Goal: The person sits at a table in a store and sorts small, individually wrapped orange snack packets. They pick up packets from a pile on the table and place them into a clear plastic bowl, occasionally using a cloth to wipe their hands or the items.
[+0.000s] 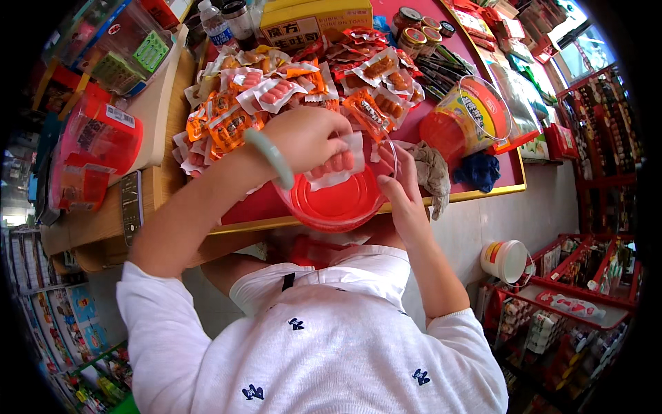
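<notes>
Between my fingers, my left hand point(307, 138) grips a small clear packet of pinkish sausages point(336, 165), with a pale green bangle on that wrist. The packet is above the mouth of a red plastic tub point(334, 207), which rests tilted toward me at the table's near edge. My right hand point(403, 190) is closed on the tub's right side, its thumb at the rim by a thin clear handle. Just beyond both hands lies a heap of sealed snack packets point(238, 127), some orange, others clear with pinkish or brown contents.
A yellow box point(314, 21) and several lidded jars point(414, 38) stand at the back. Right of the heap are a red-and-yellow bucket point(462, 121), a beige cloth point(431, 169) and a dark blue crumpled cloth point(477, 171). At left, red tubs point(103, 138) stand near a phone point(131, 203).
</notes>
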`<move>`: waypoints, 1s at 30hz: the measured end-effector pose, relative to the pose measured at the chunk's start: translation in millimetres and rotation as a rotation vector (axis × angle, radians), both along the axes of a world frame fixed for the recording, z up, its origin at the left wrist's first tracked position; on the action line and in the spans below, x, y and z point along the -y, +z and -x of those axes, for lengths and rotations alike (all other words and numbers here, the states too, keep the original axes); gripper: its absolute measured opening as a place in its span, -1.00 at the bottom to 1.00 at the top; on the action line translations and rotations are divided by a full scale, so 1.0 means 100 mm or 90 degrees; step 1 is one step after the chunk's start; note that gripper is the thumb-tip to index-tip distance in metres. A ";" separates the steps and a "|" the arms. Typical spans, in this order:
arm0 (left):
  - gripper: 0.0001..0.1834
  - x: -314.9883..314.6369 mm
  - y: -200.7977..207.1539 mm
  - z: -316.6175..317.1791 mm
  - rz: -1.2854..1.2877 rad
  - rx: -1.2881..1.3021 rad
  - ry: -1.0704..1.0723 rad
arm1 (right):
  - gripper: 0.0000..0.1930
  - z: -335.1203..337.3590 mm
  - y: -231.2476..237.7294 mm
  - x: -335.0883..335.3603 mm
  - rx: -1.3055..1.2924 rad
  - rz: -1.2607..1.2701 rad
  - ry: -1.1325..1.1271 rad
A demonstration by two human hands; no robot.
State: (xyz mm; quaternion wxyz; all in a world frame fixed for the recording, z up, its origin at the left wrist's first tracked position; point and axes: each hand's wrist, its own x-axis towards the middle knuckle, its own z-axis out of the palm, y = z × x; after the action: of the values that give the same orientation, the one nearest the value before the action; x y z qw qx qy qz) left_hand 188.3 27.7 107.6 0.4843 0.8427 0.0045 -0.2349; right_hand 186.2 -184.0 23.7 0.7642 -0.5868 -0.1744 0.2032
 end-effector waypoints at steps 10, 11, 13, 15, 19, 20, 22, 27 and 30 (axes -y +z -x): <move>-0.86 -0.08 -0.58 0.34 -0.492 0.116 -0.240 | -0.38 0.40 0.09 -0.02 -0.067 0.018 0.141; -0.84 -0.08 -0.55 0.44 -0.501 0.115 -0.229 | -0.37 0.41 0.07 -0.03 -0.067 0.023 0.157; -0.76 -0.06 -0.32 0.66 -0.524 0.114 -0.197 | -0.37 0.42 0.10 -0.07 -0.047 0.045 0.179; -0.54 -0.14 -0.01 0.92 -0.389 0.299 -0.171 | -0.38 0.41 0.08 -0.09 -0.045 0.042 0.185; -0.28 -0.40 0.06 1.20 -0.324 0.449 0.101 | -0.42 0.33 0.11 -0.06 -0.109 0.002 0.191; -0.24 -0.45 -0.06 1.32 -0.260 0.382 0.155 | -0.45 0.31 0.10 -0.06 -0.111 -0.010 0.180; -0.19 -0.41 -0.31 1.54 0.048 0.199 0.241 | -0.47 0.30 0.15 -0.06 -0.101 0.020 0.204; -0.35 -0.06 -0.33 1.37 0.510 0.044 0.335 | -0.46 0.17 0.12 -0.09 -0.047 -0.013 0.142; -0.39 0.02 -0.37 1.02 0.449 0.106 0.392 | -0.51 -0.15 0.14 -0.04 -0.015 -0.043 0.093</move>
State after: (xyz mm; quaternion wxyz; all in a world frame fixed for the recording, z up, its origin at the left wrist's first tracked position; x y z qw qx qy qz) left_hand 86.2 26.0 70.9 0.7868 0.6023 0.1348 0.0007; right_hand 201.4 -179.8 37.5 0.7684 -0.5441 -0.2146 0.2596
